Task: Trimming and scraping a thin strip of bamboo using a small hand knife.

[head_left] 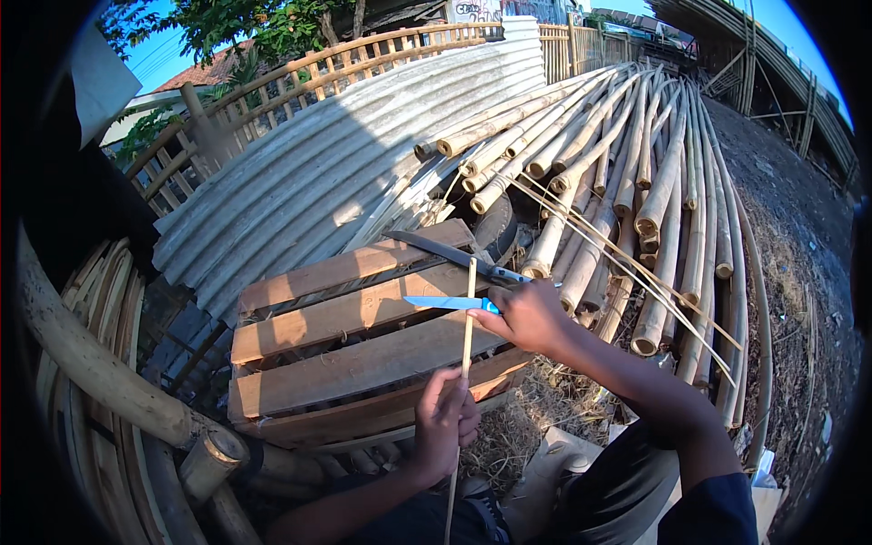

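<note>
My left hand [445, 422] is closed round a thin bamboo stick [468, 350], which stands nearly upright in front of me. A knife with a bright blue blade [440, 302] is gripped in my right hand [527, 313]. Its blade points left and crosses the stick near the upper end, with my right thumb close to the stick. Beyond my right hand, a large dark-bladed knife [431, 246] lies on the slatted wooden crate [363, 318], its handle partly hidden behind the hand.
Long bamboo poles [677, 195] are piled ahead to the right, with thin split strips [627, 259] across them. Corrugated sheeting [300, 191] leans before a bamboo fence [318, 77]. A thick bamboo pole [100, 363] and split bamboo [104, 304] are at my left.
</note>
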The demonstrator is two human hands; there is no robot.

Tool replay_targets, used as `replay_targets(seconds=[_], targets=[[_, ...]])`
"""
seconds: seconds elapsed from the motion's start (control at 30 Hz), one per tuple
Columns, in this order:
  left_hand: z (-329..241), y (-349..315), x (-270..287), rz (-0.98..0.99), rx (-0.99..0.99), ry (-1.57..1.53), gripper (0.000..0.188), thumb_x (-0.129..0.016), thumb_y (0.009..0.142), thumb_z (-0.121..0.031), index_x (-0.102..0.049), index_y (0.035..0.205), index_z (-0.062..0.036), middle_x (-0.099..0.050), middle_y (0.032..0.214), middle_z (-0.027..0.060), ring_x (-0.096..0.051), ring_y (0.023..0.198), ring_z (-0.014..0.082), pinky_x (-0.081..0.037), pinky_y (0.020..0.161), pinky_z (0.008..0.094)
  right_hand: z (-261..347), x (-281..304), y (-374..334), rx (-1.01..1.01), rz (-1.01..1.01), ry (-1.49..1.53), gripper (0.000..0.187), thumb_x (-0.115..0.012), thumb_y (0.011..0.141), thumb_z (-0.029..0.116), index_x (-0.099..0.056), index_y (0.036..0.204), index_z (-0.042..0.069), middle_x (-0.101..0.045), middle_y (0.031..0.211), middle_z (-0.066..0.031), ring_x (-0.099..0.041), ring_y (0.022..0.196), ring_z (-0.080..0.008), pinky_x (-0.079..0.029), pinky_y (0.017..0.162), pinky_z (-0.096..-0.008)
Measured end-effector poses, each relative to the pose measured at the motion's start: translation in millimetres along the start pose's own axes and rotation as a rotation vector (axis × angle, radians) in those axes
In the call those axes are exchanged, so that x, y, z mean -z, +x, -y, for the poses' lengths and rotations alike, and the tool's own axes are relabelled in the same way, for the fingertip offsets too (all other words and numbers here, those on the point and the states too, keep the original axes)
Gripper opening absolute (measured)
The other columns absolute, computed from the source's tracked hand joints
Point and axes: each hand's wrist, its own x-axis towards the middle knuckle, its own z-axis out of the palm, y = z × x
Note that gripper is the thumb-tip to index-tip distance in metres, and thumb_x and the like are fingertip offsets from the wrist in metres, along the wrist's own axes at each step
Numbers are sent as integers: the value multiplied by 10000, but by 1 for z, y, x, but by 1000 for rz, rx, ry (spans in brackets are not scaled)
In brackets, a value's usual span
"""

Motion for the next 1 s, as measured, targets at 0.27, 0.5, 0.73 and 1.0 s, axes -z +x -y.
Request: replay_targets(seconds=[0.27, 0.5, 0.73, 1.0], targets=[[-9, 5, 3, 114, -39, -24, 255, -399, 980, -239, -401, 1197, -106, -268, 648, -36, -238, 491, 32, -207, 425, 178, -75, 38, 2, -605, -105, 347, 565, -438, 917, 467, -588, 729, -44, -473, 502, -145, -486, 498, -277, -397, 549, -377], [-12, 17, 18, 304, 140, -250, 288, -369, 981, -340, -459, 1007, -67, -258, 610, -44, -208, 456, 36, -181, 404, 194, -10, 30, -8, -122, 303, 761, 473, -474, 929, 384, -448, 685, -20, -373, 569, -115, -348, 524, -212, -320, 525, -338], [-20, 13, 16, 428, 390, -267, 404, -330, 949, -510, -335, 728, -172, -166, 522, -75, -116, 378, 34, -97, 348, 202, -3, 19, -6, 6, 221, 555, 474, -480, 913, 398, -593, 728, -23, -484, 565, -202, -504, 527, -375, -387, 528, -440], [-20, 12, 22, 470, 477, -298, 411, -307, 953, -513, -334, 717, -177, -157, 517, -73, -102, 379, 37, -96, 342, 199, -3, 15, -1, 89, 60, 353, 499, -481, 900, 441, -620, 722, -4, -485, 501, -183, -525, 484, -358, -416, 494, -428]])
